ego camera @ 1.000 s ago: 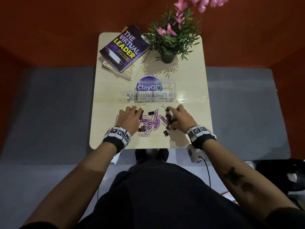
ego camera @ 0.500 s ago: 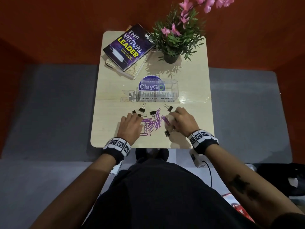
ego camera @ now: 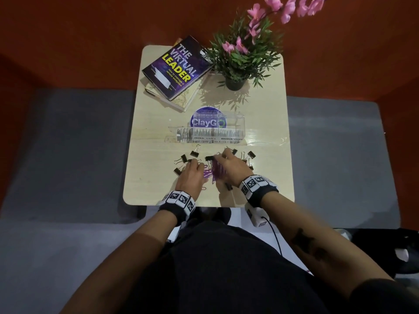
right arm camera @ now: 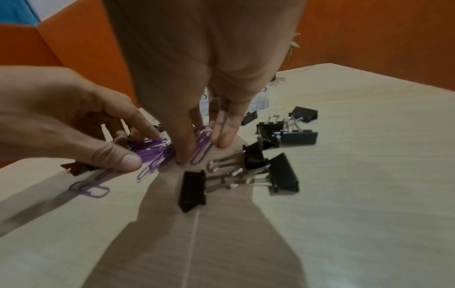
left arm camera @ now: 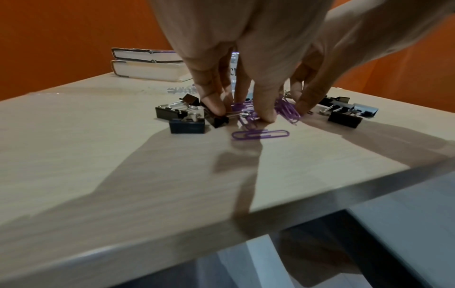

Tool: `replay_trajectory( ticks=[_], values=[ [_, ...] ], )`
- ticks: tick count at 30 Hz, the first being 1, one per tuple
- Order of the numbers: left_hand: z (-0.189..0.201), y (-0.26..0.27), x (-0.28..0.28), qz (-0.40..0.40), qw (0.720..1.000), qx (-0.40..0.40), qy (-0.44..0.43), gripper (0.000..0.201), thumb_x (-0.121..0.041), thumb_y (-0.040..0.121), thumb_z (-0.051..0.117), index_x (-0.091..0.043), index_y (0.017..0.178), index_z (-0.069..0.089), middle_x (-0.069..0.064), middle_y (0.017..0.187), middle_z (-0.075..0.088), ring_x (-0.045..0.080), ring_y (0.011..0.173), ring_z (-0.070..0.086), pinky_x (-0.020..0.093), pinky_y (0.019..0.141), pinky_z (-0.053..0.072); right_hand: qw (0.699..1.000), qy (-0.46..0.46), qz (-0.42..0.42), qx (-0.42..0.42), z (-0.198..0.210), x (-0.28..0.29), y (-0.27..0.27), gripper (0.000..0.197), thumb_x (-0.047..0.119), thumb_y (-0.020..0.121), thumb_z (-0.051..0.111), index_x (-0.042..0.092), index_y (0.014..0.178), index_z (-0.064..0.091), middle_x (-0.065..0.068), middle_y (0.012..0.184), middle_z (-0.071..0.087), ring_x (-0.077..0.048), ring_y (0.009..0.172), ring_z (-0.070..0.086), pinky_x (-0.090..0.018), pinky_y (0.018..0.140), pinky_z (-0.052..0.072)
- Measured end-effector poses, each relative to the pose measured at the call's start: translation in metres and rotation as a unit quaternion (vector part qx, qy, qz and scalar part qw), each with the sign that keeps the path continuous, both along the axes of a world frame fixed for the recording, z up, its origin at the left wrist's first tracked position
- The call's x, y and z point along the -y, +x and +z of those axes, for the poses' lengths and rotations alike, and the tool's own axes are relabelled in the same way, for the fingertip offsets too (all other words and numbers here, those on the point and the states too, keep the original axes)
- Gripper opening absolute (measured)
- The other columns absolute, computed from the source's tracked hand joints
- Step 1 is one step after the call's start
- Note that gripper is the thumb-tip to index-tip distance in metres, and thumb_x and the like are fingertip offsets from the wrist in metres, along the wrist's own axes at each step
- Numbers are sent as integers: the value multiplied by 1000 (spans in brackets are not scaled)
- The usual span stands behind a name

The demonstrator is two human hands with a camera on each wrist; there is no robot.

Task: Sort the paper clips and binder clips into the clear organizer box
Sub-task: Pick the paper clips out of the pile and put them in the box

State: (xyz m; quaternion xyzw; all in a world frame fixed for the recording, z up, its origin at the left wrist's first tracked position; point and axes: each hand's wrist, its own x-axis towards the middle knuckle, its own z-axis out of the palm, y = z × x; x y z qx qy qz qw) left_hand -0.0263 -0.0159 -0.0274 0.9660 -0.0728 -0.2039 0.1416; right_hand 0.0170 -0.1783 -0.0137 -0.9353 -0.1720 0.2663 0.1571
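Purple paper clips (ego camera: 215, 172) heaped near counter (ego camera: 154, 177) front edge, both hands pinching into them: left hand (ego camera: 191, 179), right hand (ego camera: 231, 168). Black binder clips (ego camera: 248, 156) flank the heap; clear organizer box (ego camera: 210, 132) behind, mid-counter.

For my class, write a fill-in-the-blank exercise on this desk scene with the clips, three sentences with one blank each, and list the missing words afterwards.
1. The paper clips bunched between the left hand and the right hand are ______ in colour.
2. The binder clips scattered on the table are ______ with silver wire handles.
3. The top book of the stack beside the potted plant reads "The Virtual ______".

Missing words: purple; black; Leader
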Motion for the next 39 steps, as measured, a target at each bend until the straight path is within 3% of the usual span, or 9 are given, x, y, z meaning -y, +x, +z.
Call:
replay_trajectory(
  ticks=[4, 11, 18, 22, 25, 29, 32, 36, 39],
  values=[
    [4, 9, 4, 8, 1000, -4, 3, 21, -9, 90, 61, 0, 108, 57, 18, 114, 53, 34, 99, 56, 43, 78, 51, 999, -8, -22, 25, -1, -4, 1, 34, 9, 81, 68, 6, 114, 59, -16, 113, 51, -37, 77, 63, -42, 67, 56],
    [11, 19, 3, -38, 999, 4, 26, 14, 1, 87, 57, -3, 99, 61, 14, 104, 59, 33, 92, 60, 42, 70, 50, 998, -11, -43, 45, -1, -3, 7, 15, 8, 84, 61, 4, 98, 64, -15, 103, 59, -40, 80, 63, -40, 64, 48],
    [40, 36, -13, 21, 995, 39, -85, 12, -10, 91, 58, -5, 94, 69, 12, 94, 64, 31, 79, 63, 40, 69, 54, 999, -3, -37, 33, -1, 15, 12, 20, 17, 91, 56, 10, 102, 71, -14, 98, 67, -37, 88, 63, -40, 71, 52],
    [75, 73, -11, 73, 981, 106, -146, 13, -16, 89, 63, -9, 98, 69, 9, 96, 66, 23, 80, 62, 34, 74, 55, 992, 34, -115, 44, 11, 29, 13, 10, 20, 84, 66, 14, 87, 74, -10, 88, 74, -33, 83, 66, -36, 68, 53],
    [81, 112, -1, 71, 983, 121, -118, 13, -16, 88, 65, -8, 96, 70, 11, 99, 66, 28, 80, 63, 40, 75, 56, 982, 79, -164, 52, 33, 34, 22, 5, 21, 80, 73, 19, 84, 76, -5, 85, 77, -27, 80, 67, -34, 68, 55],
    [71, 141, 12, 59, 995, 57, -63, 10, -17, 85, 68, -10, 92, 71, 15, 95, 69, 34, 82, 63, 40, 73, 54, 969, 105, -214, 60, 62, 22, 53, 4, 23, 80, 74, 19, 81, 75, -3, 84, 76, -22, 79, 66, -31, 69, 52],
    [63, 138, 10, 60, 996, 40, -58, 9, -11, 81, 71, -12, 90, 73, 16, 90, 71, 35, 78, 65, 39, 72, 56, 963, 116, -233, 63, 71, 0, 80, 3, 20, 81, 74, 18, 80, 76, -4, 85, 75, -23, 79, 65, -31, 70, 52],
    [66, 115, -10, 134, 979, 119, -92, 16, -5, 86, 66, -8, 100, 71, 17, 98, 70, 35, 83, 64, 40, 72, 52, 971, 73, -224, 47, 54, -29, 106, 6, 17, 78, 69, 17, 80, 75, -13, 88, 72, -34, 84, 65, -36, 71, 54],
    [67, 85, -21, 161, 973, 123, -108, 11, -8, 87, 64, -8, 96, 71, 15, 96, 69, 35, 84, 63, 40, 71, 52, 981, 39, -187, 39, 43, -42, 115, 14, 17, 78, 67, 8, 87, 72, -21, 91, 69, -39, 88, 63, -37, 70, 50]
  ],
)
